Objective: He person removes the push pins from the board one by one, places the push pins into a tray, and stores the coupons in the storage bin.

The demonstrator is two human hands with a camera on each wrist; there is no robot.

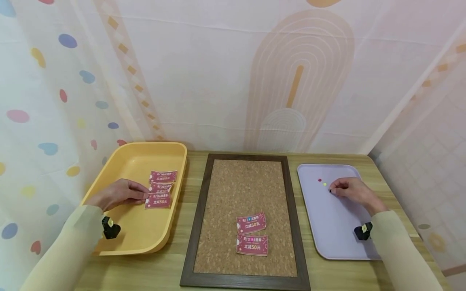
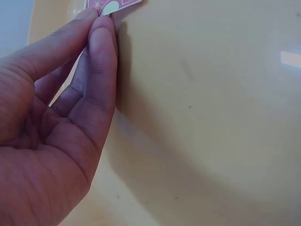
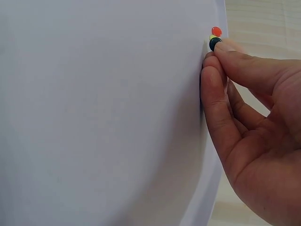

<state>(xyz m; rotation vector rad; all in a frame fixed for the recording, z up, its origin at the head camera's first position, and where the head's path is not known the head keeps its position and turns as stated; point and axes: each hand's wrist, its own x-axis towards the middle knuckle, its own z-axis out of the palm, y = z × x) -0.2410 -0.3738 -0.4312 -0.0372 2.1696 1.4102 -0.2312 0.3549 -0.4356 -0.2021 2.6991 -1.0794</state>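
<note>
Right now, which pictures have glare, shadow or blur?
Left wrist view: bright glare on the yellow tray, shadow beside the left hand; right wrist view: soft shadow on the purple tray beside the right hand; head view: small print on the cards looks blurred.

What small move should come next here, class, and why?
Probably lift the coupon towards the corkboard: the left hand pinches it, the right hand pinches what looks like a dark tack, and two other coupons lie on the cork.
</note>
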